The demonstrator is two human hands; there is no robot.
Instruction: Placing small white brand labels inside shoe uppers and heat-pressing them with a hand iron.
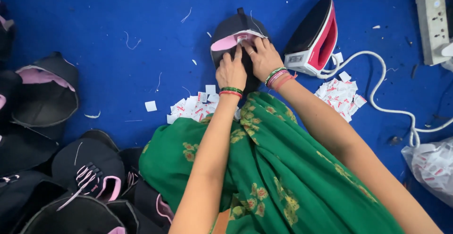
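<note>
A black shoe upper [232, 28] with a pink lining lies on the blue mat [118, 17] in front of me. My left hand [231, 71] presses down on its near side, fingers closed against the fabric. My right hand [263, 57] rests on it beside the left, fingertips at a small white label [242, 37] on the pink lining edge. Both wrists wear coloured bangles. A green patterned cloth [269, 168] covers my lap below the arms.
A black and pink clothes iron [314, 36] stands on its heel right of the hands, its white cord [387, 106] running to a power strip [434, 24]. Small white labels lie in heaps [340, 95] [191, 107]. Several black shoe uppers [71, 168] are piled at left. A plastic bag [432, 165] holds more labels.
</note>
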